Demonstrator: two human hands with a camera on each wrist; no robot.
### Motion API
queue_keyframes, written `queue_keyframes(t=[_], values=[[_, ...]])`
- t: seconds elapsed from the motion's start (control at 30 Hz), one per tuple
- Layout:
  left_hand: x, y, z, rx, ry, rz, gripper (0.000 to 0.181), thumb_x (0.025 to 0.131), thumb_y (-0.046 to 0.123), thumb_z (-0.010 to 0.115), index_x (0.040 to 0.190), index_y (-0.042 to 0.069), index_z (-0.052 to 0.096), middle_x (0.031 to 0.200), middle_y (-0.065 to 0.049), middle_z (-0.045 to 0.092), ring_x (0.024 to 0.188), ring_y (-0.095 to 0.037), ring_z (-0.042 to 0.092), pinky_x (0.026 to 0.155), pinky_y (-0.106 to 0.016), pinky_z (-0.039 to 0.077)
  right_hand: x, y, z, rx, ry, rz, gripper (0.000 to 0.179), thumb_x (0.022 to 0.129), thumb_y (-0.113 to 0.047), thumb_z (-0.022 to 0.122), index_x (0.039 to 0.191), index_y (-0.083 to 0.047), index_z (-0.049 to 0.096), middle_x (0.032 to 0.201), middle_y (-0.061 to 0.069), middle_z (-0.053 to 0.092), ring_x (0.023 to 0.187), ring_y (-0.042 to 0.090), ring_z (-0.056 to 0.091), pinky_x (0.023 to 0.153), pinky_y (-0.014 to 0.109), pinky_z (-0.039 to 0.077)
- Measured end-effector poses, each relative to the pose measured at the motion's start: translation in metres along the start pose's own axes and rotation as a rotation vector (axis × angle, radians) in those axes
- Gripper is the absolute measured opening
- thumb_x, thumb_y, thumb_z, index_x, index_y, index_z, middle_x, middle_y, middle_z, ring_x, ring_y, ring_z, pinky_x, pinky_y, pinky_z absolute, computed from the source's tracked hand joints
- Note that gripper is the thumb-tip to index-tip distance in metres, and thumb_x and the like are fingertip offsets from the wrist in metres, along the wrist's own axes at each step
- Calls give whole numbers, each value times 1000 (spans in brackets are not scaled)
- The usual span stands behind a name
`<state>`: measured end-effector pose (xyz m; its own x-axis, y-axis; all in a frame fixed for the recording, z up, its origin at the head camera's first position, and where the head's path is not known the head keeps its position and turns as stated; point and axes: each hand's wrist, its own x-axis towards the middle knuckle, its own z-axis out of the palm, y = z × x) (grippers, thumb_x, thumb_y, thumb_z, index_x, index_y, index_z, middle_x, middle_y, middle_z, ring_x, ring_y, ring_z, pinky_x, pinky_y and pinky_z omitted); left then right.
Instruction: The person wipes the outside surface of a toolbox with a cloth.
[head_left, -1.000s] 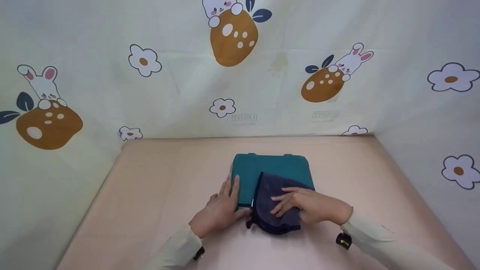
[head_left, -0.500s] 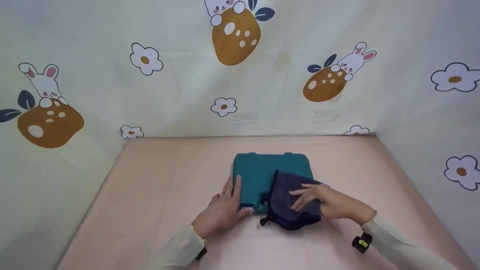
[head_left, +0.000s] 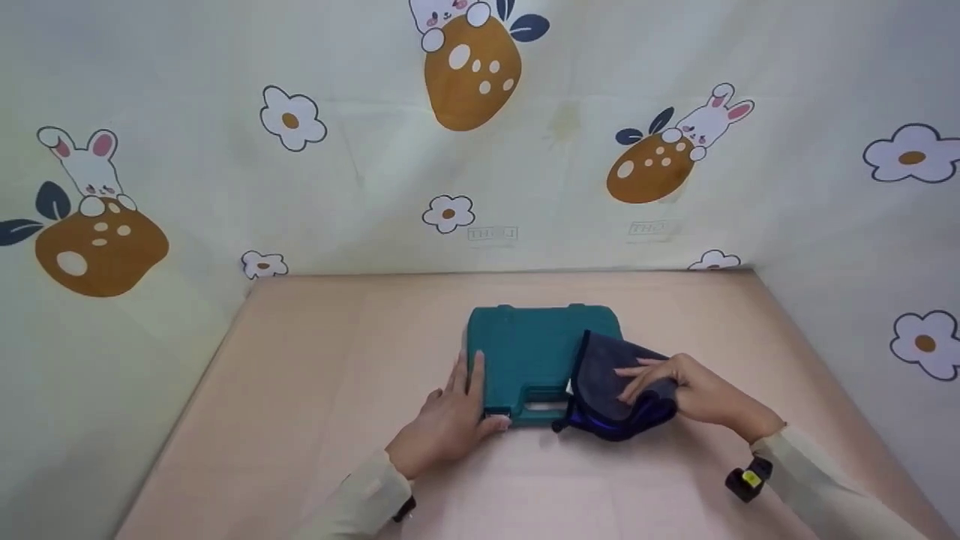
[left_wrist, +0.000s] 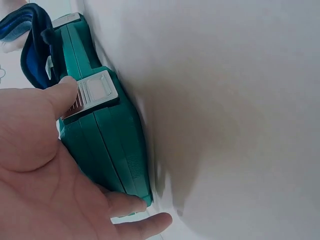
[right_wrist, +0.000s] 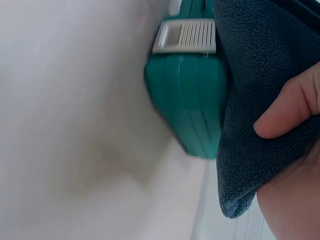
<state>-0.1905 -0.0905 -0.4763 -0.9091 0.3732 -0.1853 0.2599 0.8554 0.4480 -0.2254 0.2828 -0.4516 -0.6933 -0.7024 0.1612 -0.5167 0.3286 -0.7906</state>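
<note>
A teal plastic carrying case [head_left: 517, 337] lies flat, its handle side facing me. My left hand [head_left: 442, 431] rests along its left side with fingers extended. In the left wrist view the thumb touches a silver latch [left_wrist: 97, 90]. My right hand [head_left: 701, 390] grips a folded dark blue-grey cloth [head_left: 611, 375] over the case's front right corner. In the right wrist view the thumb presses into the cloth's fuzzy face [right_wrist: 265, 90], beside the other latch [right_wrist: 187, 36]. The cloth hides the corner and part of the handle in the head view.
The case lies on a pale pinkish tabletop [head_left: 360, 337]. Behind and at both sides hang pale curtains [head_left: 360, 195] printed with rabbits, fruit and flowers. Dark wrist cameras [head_left: 748, 480] are strapped over the sleeves.
My right hand has slid the cloth rightward across the case, uncovering more of the top and handle. The cloth's front edge has folded up a little. My left hand has stayed in place.
</note>
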Motion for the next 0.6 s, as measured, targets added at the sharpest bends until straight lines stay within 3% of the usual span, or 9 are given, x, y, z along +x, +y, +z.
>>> queue_keyframes(t=[0.07,0.17,0.3,0.37,0.47,0.6], values=[[0,0,0,-5,-2,-2,103,98,61,55,163,6,-3,166,-23,-5,151,-37,12,112,-63,25,-6,5,-4,8,33,-29,22,100,1,62,95,-9,81,98,3,77,122,33,60,114,25,24],[0,0,-1,-12,-2,-9,104,97,61,56,163,7,-4,167,-22,-6,151,-36,13,113,-62,24,-15,11,-10,13,80,-24,23,101,0,60,98,-7,81,98,5,77,121,31,61,110,20,28],[0,1,0,-23,0,-7,104,97,61,56,163,8,-4,167,-22,-6,150,-37,16,113,-61,24,-26,19,-16,-25,142,79,23,100,0,61,100,-9,82,101,2,77,120,29,62,104,18,34],[0,1,0,-28,0,-3,104,97,62,55,163,7,-4,167,-22,-6,150,-36,17,113,-61,24,-32,22,-18,-116,169,148,28,96,8,60,100,-9,82,103,3,76,116,29,64,99,18,39],[0,0,0,-31,-2,0,103,98,62,54,163,7,-5,166,-23,-5,150,-36,17,113,-60,25,-39,26,-18,-325,167,263,47,82,22,50,106,-5,80,110,6,75,113,31,64,88,25,46],[0,0,-1,-29,-5,3,103,98,63,53,163,8,-6,166,-23,-7,150,-35,18,113,-60,25,-47,25,-11,-486,109,356,62,71,26,41,123,6,70,128,19,66,123,45,55,94,52,48]])
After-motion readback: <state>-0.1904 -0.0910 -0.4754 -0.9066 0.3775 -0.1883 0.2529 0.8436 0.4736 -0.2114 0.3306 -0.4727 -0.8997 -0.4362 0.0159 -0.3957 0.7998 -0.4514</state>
